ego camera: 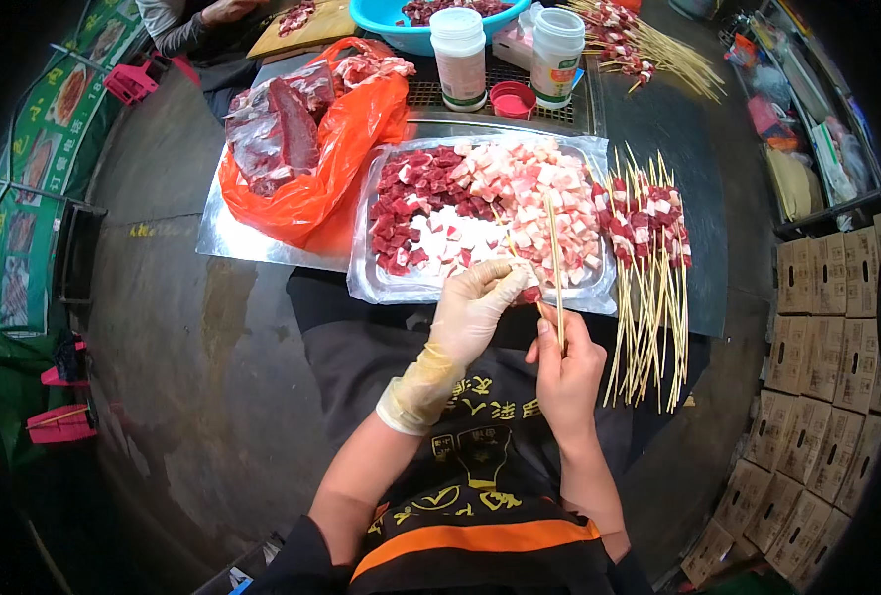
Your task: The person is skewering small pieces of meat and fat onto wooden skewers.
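Observation:
My left hand [464, 316], in a thin pale glove, pinches at a small red meat cube [532, 294] on a bamboo skewer. Bare, my right hand [570, 372] grips that skewer's lower part together with upright bamboo skewers [556, 260]. Both hands are over the near edge of a plastic-lined metal tray [358, 279]. Dark red meat cubes [418, 175] fill its left, pale pinkish fat cubes [533, 171] its right, and whiter cubes [451, 238] lie at the front middle. Right of the tray lie several loaded meat skewers [645, 223]. My gloved fingertips partly hide the cube's skewer.
A red plastic bag [369, 111] holds a large meat piece [291, 134]. Behind the tray stand two white jars [458, 63], a red lid [513, 101] and a blue basin [403, 36]. Another person's arm [217, 15] is near a cutting board [321, 30]. Cartons [823, 357] are stacked right.

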Demonstrator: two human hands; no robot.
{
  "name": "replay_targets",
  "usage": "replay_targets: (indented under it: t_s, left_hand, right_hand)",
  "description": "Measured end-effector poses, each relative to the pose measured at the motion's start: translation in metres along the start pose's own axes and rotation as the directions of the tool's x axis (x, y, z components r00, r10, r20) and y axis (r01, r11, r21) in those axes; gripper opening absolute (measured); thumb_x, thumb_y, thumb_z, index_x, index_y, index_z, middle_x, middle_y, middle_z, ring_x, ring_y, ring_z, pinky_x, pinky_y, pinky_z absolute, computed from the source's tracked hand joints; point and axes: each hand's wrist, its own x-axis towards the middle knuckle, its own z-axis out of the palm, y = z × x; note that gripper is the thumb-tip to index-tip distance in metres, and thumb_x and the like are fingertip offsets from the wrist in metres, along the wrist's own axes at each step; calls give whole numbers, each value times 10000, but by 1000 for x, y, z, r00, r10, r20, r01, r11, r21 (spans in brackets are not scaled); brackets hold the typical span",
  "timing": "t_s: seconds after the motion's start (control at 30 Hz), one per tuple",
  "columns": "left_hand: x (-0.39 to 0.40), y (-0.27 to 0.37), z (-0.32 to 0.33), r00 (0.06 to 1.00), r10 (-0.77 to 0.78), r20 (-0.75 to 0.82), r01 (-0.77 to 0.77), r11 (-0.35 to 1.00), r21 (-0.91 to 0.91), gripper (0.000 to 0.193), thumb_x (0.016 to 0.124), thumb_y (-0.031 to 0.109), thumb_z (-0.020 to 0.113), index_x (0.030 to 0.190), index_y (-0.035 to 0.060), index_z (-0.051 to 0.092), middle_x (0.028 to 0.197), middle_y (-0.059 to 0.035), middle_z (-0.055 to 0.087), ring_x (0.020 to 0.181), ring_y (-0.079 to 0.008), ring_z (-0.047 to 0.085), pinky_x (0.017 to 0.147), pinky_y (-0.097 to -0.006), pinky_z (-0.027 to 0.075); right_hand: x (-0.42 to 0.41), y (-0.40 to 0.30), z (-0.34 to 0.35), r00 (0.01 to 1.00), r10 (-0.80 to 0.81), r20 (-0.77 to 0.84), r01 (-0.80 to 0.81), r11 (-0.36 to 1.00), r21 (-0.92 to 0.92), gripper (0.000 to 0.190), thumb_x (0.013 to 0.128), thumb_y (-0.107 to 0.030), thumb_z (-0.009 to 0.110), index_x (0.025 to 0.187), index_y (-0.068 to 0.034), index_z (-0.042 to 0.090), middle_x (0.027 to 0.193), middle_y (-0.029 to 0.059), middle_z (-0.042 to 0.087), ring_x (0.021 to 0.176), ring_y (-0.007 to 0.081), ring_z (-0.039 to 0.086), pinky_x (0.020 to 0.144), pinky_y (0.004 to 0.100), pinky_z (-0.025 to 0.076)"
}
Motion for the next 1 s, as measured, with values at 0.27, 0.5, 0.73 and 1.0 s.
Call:
replay_targets:
  t_s: [0.27, 0.5, 0.73, 1.0]
  left_hand:
    - [30, 52, -71, 812, 470, 346, -149, -406, 902, 179, 700, 111, 580, 875, 85, 608, 790, -67, 571, 797, -263, 542, 706, -381, 428]
    - [42, 57, -64, 894, 360, 267, -225, -156, 962, 159, 748, 119, 611, 900, 75, 619, 830, -103, 607, 768, -246, 599, 686, -345, 472]
    - [21, 52, -37, 973, 225, -51, -202, 937, 287, 187, 822, -27, 567, 1006, -44, 540, 902, -109, 620, 791, -133, 616, 650, -197, 508]
    - [13, 46, -32, 961, 271, -53, -254, 942, 217, 254, 815, -53, 560, 1065, -50, 516, 971, -141, 615, 905, -183, 619, 658, -209, 510]
  right_hand:
    - [-2, -4, -9, 999, 46, 9, -46, 999, 13, 142, 869, -30, 487, 970, 29, 567, 524, 48, 522, 465, 97, 526, 451, 226, 390]
    - [-8, -5, -4, 995, 32, 98, -34, 999, 24, 148, 864, -31, 498, 982, 19, 571, 530, 60, 530, 465, 117, 543, 440, 245, 405]
    - [-13, -4, -4, 992, -19, 125, 19, 1000, 3, 151, 856, -8, 493, 968, 41, 581, 537, 53, 528, 460, 94, 525, 431, 221, 384]
    - [-12, -5, -5, 993, -35, 117, 38, 999, -28, 154, 851, 7, 489, 968, 38, 585, 527, 57, 519, 460, 101, 529, 433, 227, 390]
